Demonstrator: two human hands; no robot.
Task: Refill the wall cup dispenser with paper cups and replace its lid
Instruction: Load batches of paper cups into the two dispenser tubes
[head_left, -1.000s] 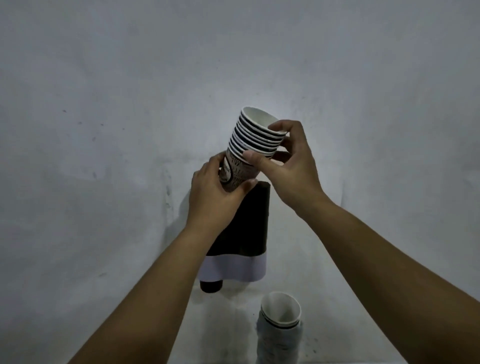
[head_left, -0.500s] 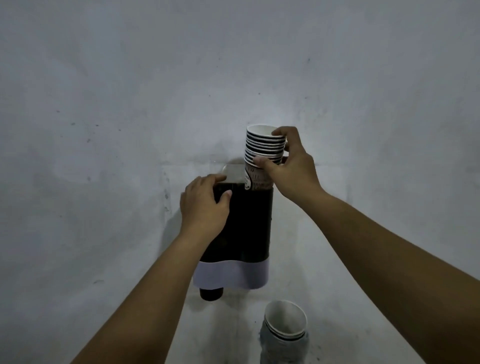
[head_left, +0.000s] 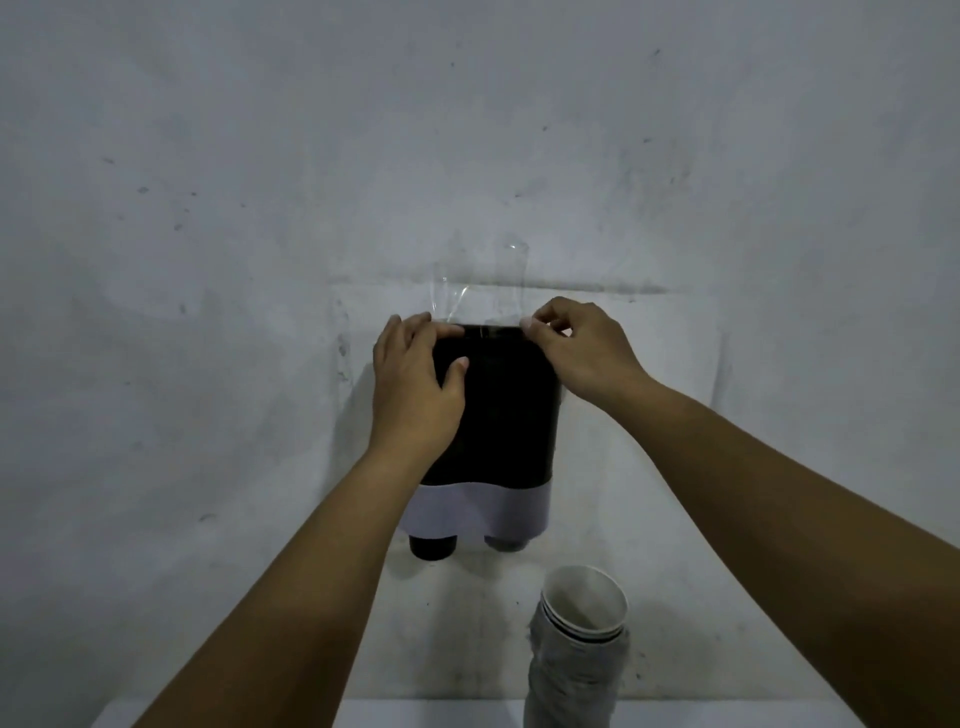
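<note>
The wall cup dispenser (head_left: 504, 415) is a dark twin-tube body with a white band low down and two outlets beneath. Its clear lid (head_left: 483, 291) stands flipped up against the wall above the open top. My left hand (head_left: 415, 384) grips the upper left of the dispenser, thumb on the front. My right hand (head_left: 582, 353) sits at the top right rim with curled fingers, their tips at the tube mouth beside the lid's lower corner; whether they pinch anything is hidden. The paper cup stack I carried is out of sight.
Another stack of paper cups (head_left: 579, 639) in a plastic sleeve stands below and right of the dispenser, mouth up. A white surface edge (head_left: 415, 714) runs along the bottom. The grey wall (head_left: 208, 260) fills the background.
The cup stack that my right hand held above the right tube has gone down out of sight into the dispenser. My right hand dropped to the rim, and my left hand stayed on the dispenser.
</note>
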